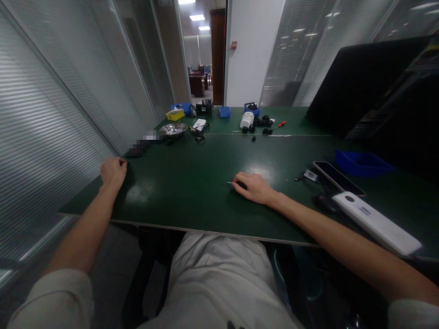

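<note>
My right hand (254, 188) rests low over the middle of the green table (192, 183), thumb and finger pinched on a thin, light, pin-like piece (229, 183) that points left. It is too small to tell its kind. At the table's left edge is my left hand (114, 172), its fingers curled closed; whether anything is inside them is hidden. Just beyond it lies a dark, pixel-blurred object (139, 148). Behind that stands a round metal bowl (173, 130) with small things in it.
At the right are a blue tray (363, 163), a phone (338, 177), a small white tag-like piece (310, 175) and a long white device (377, 222). Along the back stand a yellow bin (174, 114), a small blue basket (225, 112) and an orange-handled tool (281, 124). A large black screen (360, 82) rises at right.
</note>
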Demonstrator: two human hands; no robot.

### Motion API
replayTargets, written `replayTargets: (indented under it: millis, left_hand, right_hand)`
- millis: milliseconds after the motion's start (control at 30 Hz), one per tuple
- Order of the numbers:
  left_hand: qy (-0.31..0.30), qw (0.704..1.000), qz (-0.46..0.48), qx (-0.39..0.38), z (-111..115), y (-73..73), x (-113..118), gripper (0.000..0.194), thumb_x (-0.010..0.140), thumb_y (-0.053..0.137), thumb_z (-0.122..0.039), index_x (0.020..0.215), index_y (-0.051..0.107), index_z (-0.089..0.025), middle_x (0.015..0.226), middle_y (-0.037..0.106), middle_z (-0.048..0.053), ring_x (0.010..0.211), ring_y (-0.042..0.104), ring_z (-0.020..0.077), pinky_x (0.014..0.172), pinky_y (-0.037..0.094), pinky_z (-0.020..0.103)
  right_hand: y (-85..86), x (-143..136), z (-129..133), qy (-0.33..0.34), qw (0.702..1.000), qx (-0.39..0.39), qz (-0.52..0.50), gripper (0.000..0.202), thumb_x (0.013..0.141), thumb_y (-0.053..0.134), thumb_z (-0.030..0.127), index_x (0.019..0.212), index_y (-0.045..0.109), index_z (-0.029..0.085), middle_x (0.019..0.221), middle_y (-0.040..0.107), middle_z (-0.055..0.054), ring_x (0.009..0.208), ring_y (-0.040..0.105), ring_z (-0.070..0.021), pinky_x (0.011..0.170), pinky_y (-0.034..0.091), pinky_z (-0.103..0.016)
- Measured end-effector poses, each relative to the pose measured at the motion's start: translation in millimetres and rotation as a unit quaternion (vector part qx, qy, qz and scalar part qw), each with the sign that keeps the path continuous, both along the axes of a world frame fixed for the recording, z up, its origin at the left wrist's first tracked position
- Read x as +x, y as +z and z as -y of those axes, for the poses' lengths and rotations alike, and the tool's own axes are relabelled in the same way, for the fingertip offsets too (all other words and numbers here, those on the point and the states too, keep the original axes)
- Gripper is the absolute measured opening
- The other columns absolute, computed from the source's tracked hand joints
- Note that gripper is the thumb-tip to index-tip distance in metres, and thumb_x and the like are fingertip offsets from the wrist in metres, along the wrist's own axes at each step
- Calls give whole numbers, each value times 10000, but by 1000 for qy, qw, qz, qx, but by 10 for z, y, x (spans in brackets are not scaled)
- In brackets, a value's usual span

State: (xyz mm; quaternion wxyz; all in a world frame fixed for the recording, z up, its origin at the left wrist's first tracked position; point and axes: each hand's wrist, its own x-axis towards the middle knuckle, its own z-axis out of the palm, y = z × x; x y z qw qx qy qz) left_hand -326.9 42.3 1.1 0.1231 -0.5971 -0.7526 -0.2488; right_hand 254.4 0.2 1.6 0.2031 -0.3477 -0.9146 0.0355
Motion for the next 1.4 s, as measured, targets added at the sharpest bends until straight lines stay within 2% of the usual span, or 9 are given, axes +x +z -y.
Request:
replayTargets:
  millis: [100,200,367,467,600,833,1033,1200,1400]
  left_hand:
    - [-67,997,-16,33,-33,54,453,223,945,623,-257,1042,747,-99,1054,681,118,991,576,244,920,410,327]
    - [-223,971,51,65,69,88,1251,242,986,596,-323,1063,743,-147,1131,704,112,1063,622,244,964,447,341]
    - [-470,876,105,11,476,19,2648,193,987,637,-364,1027,732,-200,1107,723,90,1079,650,245,1001,472,401]
    - [-562,822,85,-41,635,-23,3098,151,993,639,-339,1003,723,-213,1085,723,82,1061,656,234,980,474,402]
    - [-586,802,97,-65,664,-6,3196,120,997,633,-309,1001,709,-217,1067,707,73,1051,642,223,981,479,387]
    - [-563,813,124,-84,652,20,3139,159,961,678,-356,985,688,-200,1024,673,80,949,632,218,873,509,355]
    - [-550,820,125,-99,650,-1,3161,249,960,680,-410,1125,715,-227,1001,672,70,881,630,206,776,497,323]
    - [-551,821,117,-96,621,-25,3151,230,991,645,-404,1065,749,-212,989,679,67,912,635,200,800,480,310]
    - [-532,827,146,-112,596,-56,3134,262,959,679,-454,1019,761,-212,936,679,61,754,587,174,701,453,308]
  right_hand:
    - [-4,-6,-3,-2,1000,-4,-3,263,1054,453,412,1031,623,214,990,699,-49,760,606,-156,655,342,-284]
    - [0,-6,-4,-3,1000,-8,-4,262,1054,452,411,1028,624,215,988,699,-48,751,606,-156,658,347,-286]
    - [-4,0,-4,-8,1000,-10,-3,249,1047,464,403,1027,629,218,980,700,-52,753,611,-164,659,349,-292]
    - [-16,-2,-2,-14,1000,0,0,246,1049,462,402,1023,627,220,972,698,-49,777,617,-170,663,348,-290]
    - [-8,-7,7,-5,1000,2,3,252,1050,457,402,1015,625,218,966,697,-50,774,614,-167,671,350,-288]
    - [44,14,22,36,999,-20,7,242,1032,477,389,986,636,212,912,688,-44,723,594,-157,672,349,-284]
    - [101,54,54,62,998,-27,15,232,1028,479,377,981,636,212,904,693,-46,735,606,-163,679,364,-288]
    - [134,51,80,63,997,-30,31,239,1036,471,385,991,629,210,916,694,-42,739,616,-157,679,367,-283]
    - [126,38,81,62,997,-19,44,238,1031,478,388,977,629,211,909,696,-43,711,603,-155,656,346,-285]
